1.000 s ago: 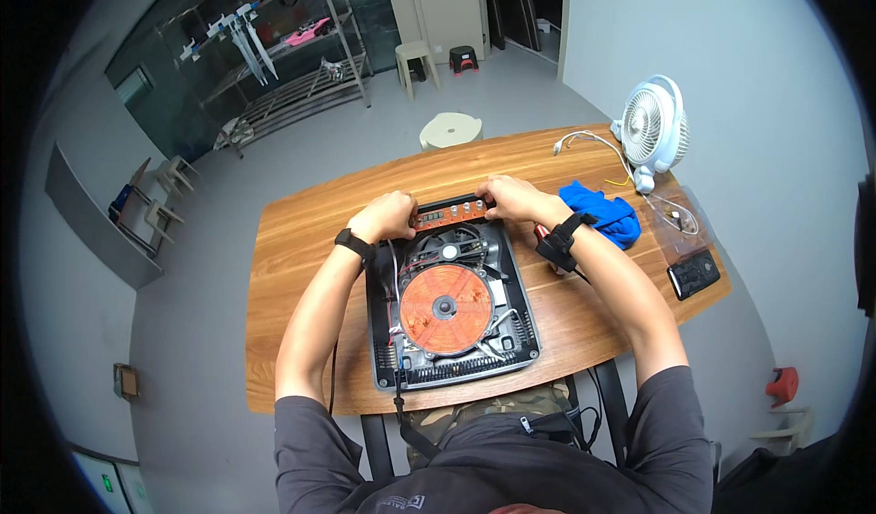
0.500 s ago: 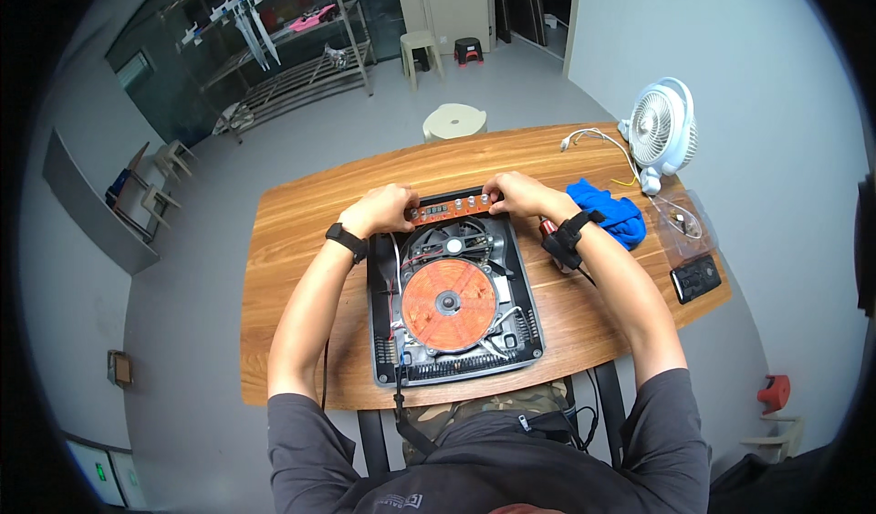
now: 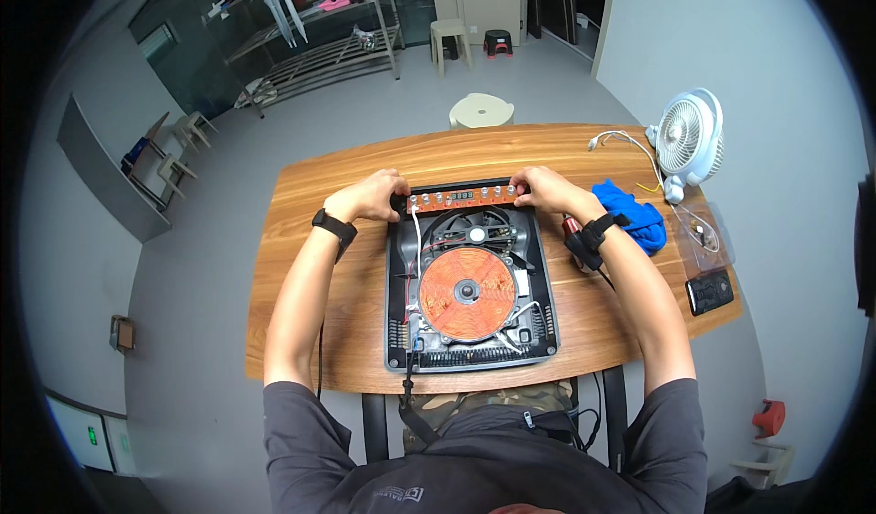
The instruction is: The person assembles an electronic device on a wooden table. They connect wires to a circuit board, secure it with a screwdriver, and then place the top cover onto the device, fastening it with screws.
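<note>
An opened induction cooker (image 3: 394,332) lies in front of me, its black casing showing a round copper coil (image 3: 468,293) and a cooling fan (image 3: 476,234). Along its far edge runs an orange control board (image 3: 464,197) with several round silver parts and a small dark display. My left hand (image 3: 370,197) has its fingers bent around the board's left end, beside the casing rim. At the other end, my right hand (image 3: 546,190) pinches the board between thumb and fingers. A white cable (image 3: 419,227) reaches the board's left part.
Right of the cooker lie a red and black power screwdriver (image 3: 579,240), partly behind my right wrist, and a blue cloth (image 3: 639,218). A white fan (image 3: 689,135), a clear plastic bag (image 3: 704,240) and a black device (image 3: 710,292) sit along the wooden table's (image 3: 315,186) right side.
The view has shifted, so the scene sits farther right. My left hand has moved outward to the board's left end, uncovering more of the board and the white cable's end. My right hand stays at the right end.
</note>
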`<action>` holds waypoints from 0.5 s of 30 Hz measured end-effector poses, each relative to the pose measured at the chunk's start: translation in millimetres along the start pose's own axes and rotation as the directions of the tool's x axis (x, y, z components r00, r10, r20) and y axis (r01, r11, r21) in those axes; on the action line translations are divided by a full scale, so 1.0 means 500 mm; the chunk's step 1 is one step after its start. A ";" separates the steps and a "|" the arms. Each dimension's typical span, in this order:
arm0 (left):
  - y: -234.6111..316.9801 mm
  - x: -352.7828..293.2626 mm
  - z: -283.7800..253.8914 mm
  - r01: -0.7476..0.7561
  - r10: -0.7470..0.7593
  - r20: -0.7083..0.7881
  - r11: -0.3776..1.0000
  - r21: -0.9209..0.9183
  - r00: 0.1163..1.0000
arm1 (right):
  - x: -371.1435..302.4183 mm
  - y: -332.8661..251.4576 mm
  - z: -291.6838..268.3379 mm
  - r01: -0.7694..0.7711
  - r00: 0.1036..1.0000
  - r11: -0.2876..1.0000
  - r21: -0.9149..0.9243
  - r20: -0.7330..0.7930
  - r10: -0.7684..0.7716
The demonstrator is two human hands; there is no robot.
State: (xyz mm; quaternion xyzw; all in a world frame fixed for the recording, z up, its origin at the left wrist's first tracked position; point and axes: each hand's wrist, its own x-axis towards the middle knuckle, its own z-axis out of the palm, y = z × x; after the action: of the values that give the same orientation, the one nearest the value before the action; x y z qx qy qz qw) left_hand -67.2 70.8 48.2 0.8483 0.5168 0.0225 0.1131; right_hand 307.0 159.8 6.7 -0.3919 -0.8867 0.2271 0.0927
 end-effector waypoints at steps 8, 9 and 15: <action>0.011 0.017 0.013 0.045 -0.045 -0.003 0.995 -0.092 0.999 | 0.008 0.007 0.001 0.014 1.000 1.000 -0.016 0.019 -0.013; 0.011 0.019 0.015 0.054 -0.056 -0.016 0.993 -0.102 0.998 | 0.006 0.002 -0.003 0.005 1.000 1.000 -0.029 0.025 -0.004; -0.014 0.028 0.028 0.085 -0.088 -0.020 0.987 -0.133 0.996 | 0.001 -0.011 -0.006 0.011 1.000 1.000 -0.029 0.008 -0.011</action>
State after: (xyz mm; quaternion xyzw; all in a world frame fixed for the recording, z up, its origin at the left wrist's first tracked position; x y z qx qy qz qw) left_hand -64.4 83.9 31.8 0.8154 0.5518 0.0625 0.1633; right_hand 304.1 157.9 12.1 -0.3875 -0.8924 0.2150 0.0848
